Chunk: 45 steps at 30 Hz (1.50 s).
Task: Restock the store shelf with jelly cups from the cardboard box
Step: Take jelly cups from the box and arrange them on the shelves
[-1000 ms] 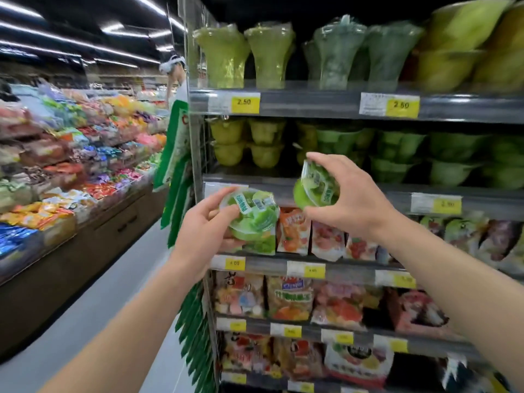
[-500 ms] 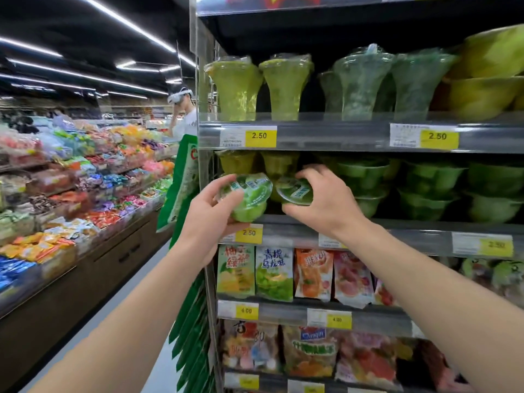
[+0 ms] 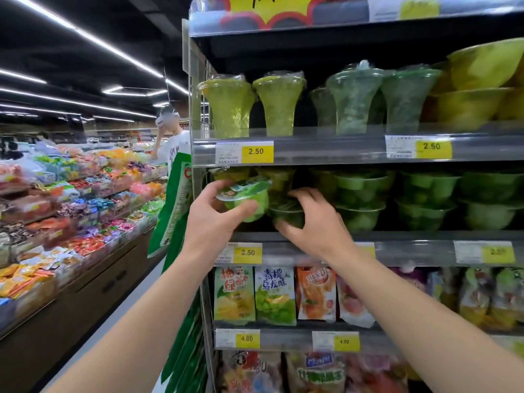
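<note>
Restocking: the left hand (image 3: 211,222) gripped 1 green jelly cup (image 3: 246,197) at the shelf (image 3: 397,245) edge while the right hand (image 3: 314,222) clasped another cup (image 3: 286,215) on it; light, smooth and probably slippery, with thin foil lids, best held by the sides.

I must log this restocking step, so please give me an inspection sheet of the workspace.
Surface: middle shelf, green cups stacked along it.
Job's things: jelly cup tilted, off the shelf; second cup at shelf level.
Clutter: nothing seen.
Grippers: left hand grips the tilted cup; right hand holds the second cup.
Cables: nothing seen.
Surroundings: price tag reads 2.50; pouches below; another person in the aisle.
</note>
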Motion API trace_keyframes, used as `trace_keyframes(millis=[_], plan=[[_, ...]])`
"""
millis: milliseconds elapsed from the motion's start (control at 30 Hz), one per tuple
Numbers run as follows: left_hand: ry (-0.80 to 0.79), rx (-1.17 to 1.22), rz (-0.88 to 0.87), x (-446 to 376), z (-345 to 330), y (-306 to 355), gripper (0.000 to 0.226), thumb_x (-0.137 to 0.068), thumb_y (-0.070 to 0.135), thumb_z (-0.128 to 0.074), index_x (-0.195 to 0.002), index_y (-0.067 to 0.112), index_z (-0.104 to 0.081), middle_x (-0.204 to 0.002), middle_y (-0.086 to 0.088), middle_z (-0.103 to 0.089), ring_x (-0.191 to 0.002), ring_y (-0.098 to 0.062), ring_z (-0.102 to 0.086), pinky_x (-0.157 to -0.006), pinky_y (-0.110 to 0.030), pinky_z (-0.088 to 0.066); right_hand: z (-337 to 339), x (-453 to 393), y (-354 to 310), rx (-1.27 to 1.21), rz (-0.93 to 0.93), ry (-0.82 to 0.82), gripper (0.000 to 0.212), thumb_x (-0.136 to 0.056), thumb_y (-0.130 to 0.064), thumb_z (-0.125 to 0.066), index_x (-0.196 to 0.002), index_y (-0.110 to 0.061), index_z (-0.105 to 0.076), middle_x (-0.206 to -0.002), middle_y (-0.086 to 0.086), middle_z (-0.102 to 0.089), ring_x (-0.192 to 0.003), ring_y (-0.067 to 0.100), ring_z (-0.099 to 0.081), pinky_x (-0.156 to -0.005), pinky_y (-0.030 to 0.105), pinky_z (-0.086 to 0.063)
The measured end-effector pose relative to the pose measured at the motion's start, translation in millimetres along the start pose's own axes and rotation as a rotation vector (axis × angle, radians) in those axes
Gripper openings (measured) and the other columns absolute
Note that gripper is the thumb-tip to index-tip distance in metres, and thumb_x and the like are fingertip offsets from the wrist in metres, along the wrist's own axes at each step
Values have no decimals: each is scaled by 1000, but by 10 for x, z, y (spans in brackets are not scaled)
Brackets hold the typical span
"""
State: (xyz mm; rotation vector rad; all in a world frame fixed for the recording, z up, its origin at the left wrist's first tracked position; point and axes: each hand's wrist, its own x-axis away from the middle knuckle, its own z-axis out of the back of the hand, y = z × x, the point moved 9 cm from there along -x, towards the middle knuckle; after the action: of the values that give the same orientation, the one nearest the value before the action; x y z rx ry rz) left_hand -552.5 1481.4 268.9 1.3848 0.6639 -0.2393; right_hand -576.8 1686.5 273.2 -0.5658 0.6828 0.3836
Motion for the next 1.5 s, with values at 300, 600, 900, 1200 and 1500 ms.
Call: trace_keyframes(millis=[300, 600, 900, 1200, 1500], plan=[[-68, -148, 11, -203, -576, 144, 71, -72, 51, -82, -133, 27, -54, -126, 8, -60, -116, -13, -57, -101, -38, -48, 171, 286, 119, -182, -28, 100, 79, -86, -35, -69, -150, -29, -24, -149, -7, -35, -128, 15, -46, -100, 35, -46], [-116, -338, -29, -230, -800, 211, 69, -73, 56, -79, -128, 23, -53, -111, 10, -62, -103, -11, -60, -76, -22, -46, 183, 265, 147, -310, -82, 115, 88, -84, -19, -67, -151, -42, -14, -156, -7, -30, -134, 19, -44, -105, 45, -46], [-210, -390, -69, -172, -704, 27, 57, -78, 43, -79, -128, 27, -57, -113, 16, -65, -106, -7, -61, -85, -26, -48, 151, 296, 129, -342, -81, 133, 85, -83, -23, -66, -152, -37, -18, -150, -8, -41, -136, 10, -42, -107, 41, -44], [-236, -398, -56, -183, -842, 43, 55, -80, 42, -78, -128, 24, -57, -110, 10, -66, -101, -9, -62, -80, -22, -47, 197, 375, 154, -298, -103, 96, 86, -85, -21, -65, -154, -32, -14, -153, -4, -39, -139, 11, -38, -110, 39, -42], [-218, -433, 7, -114, -877, 65, 61, -81, 47, -76, -131, 20, -58, -120, 5, -67, -110, -16, -62, -90, -32, -51, 362, 557, 138, -254, -122, 33, 80, -86, -20, -63, -154, -27, -22, -154, -8, -32, -137, 12, -38, -109, 38, -41]])
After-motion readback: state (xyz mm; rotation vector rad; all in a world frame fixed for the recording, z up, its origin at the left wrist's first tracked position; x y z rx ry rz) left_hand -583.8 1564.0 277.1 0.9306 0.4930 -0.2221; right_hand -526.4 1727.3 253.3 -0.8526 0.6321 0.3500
